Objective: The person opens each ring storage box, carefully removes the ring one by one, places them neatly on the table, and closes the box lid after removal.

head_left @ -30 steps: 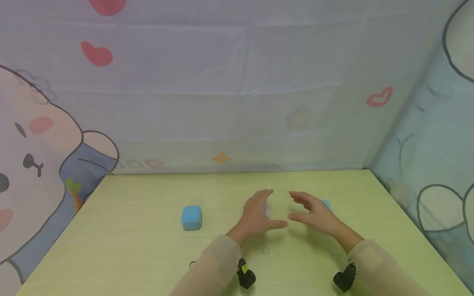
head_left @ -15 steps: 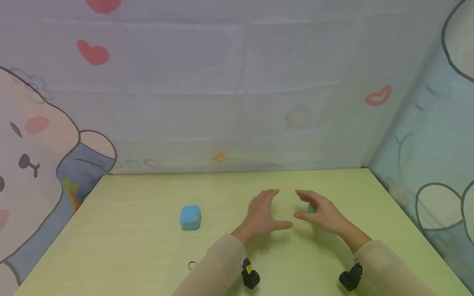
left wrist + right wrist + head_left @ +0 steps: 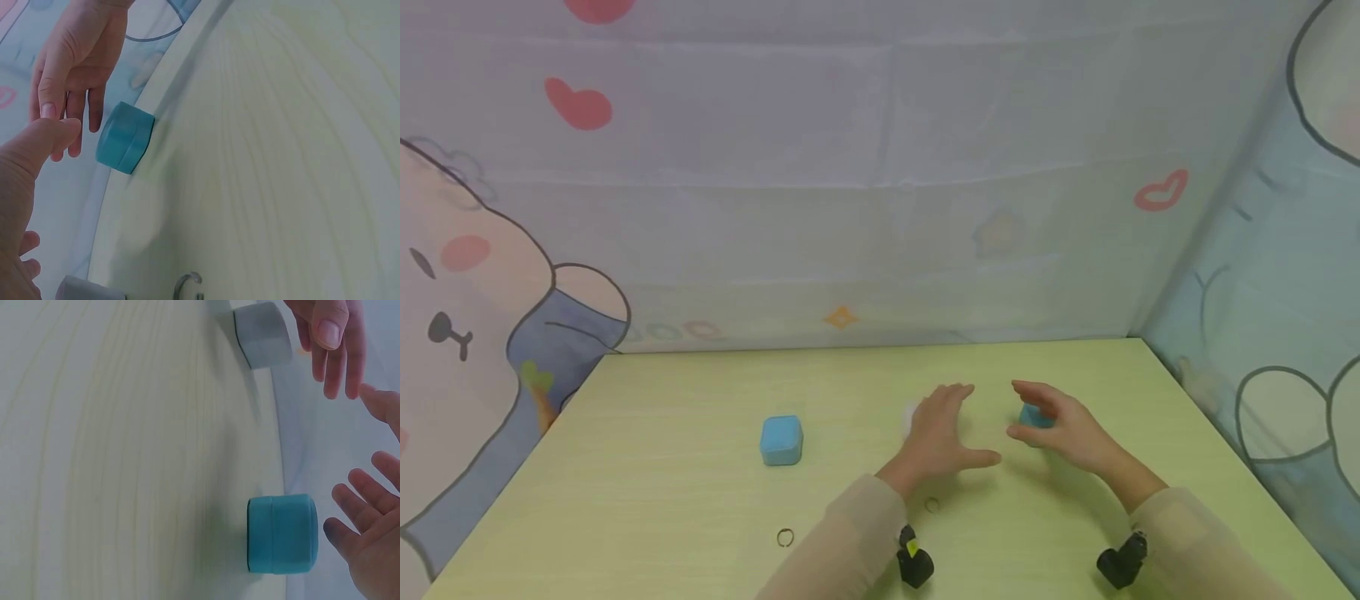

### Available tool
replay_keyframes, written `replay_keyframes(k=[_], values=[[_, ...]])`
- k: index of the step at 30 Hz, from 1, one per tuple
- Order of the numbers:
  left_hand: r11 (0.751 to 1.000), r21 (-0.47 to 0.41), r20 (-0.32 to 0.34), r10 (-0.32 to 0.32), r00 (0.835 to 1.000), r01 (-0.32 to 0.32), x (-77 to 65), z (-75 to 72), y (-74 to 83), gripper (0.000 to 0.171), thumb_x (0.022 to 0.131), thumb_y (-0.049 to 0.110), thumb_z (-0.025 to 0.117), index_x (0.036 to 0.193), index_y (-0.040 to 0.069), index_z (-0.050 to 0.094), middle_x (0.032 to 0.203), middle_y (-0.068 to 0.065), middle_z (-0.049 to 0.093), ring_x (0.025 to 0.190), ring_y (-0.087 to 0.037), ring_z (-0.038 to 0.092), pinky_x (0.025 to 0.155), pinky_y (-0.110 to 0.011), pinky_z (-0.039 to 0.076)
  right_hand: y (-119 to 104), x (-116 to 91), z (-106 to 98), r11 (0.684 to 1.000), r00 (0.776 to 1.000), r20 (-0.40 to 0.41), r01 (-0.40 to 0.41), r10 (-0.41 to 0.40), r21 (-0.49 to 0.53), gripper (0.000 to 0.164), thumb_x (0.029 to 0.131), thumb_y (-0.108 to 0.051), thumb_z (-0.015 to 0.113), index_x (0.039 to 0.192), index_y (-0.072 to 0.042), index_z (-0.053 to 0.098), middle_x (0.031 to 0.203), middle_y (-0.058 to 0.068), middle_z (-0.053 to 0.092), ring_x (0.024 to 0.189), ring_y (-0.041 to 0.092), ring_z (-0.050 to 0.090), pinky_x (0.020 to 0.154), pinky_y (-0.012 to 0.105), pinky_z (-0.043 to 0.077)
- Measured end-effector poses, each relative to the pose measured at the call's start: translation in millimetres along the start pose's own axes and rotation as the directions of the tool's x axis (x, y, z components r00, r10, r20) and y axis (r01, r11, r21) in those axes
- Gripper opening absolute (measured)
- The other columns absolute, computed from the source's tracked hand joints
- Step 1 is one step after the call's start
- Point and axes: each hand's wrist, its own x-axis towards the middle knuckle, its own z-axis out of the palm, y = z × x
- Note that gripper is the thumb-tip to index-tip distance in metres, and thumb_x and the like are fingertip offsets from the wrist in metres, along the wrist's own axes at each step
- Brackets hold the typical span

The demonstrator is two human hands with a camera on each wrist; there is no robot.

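Note:
My left hand [image 3: 936,429] hovers over the table with fingers and thumb spread, holding nothing. Partly hidden behind it is a small white box [image 3: 910,417], seen more fully as a rounded box [image 3: 264,336] in the right wrist view. My right hand [image 3: 1066,429] also holds nothing, its thumb and fingers parted. A light-blue box [image 3: 1036,415] with rounded corners shows through that gap. In the right wrist view this blue box [image 3: 281,534] stands on the table, apart from the fingertips, with a seam around its side.
Another light-blue box [image 3: 782,440] sits left of both hands. Two small thin rings lie nearer the front: one ring [image 3: 785,529] beside the left sleeve, the other ring [image 3: 932,498] below the left hand. A printed cloth [image 3: 880,200] hangs behind the pale yellow table [image 3: 685,500].
Both hands have drifted right over the table, still spread. The right blue box now shows between the right thumb and fingers; the white box shows left of the left hand. The view has turned slightly.

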Motion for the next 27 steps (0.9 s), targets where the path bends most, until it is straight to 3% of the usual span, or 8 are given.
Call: replay_keyframes(k=[8, 27], values=[[1.0, 0.007, 0.009, 0.005, 1.0, -0.005, 1.2, 1.6, 7.9, 0.093, 0.074, 0.048, 0.076, 0.148, 0.016, 0.03, 0.155, -0.006, 0.027, 0.145, -0.028, 0.019, 0.115, -0.052, 0.021, 3.4, -4.5, -7.7, 1.0, 1.0, -0.017, -0.016, 0.016, 0.0, 0.068, 0.085, -0.024, 0.071, 0.14, 0.0, 0.04, 0.143, 0.024, 0.043, 0.13, 0.043, 0.04, 0.106, 0.059, 0.031], [0.998, 0.066, 0.035, 0.019, 0.999, -0.021, 6.2, 20.5, 17.6, 0.095, 0.073, 0.049, 0.077, 0.148, 0.016, 0.029, 0.155, -0.004, 0.028, 0.144, -0.026, 0.023, 0.113, -0.047, 0.029, 15.2, -15.0, -19.4, 1.0, 0.999, -0.043, -0.012, 0.013, 0.006, 0.066, 0.085, -0.02, 0.07, 0.14, 0.001, 0.039, 0.143, 0.027, 0.04, 0.13, 0.046, 0.038, 0.105, 0.062, 0.028]])
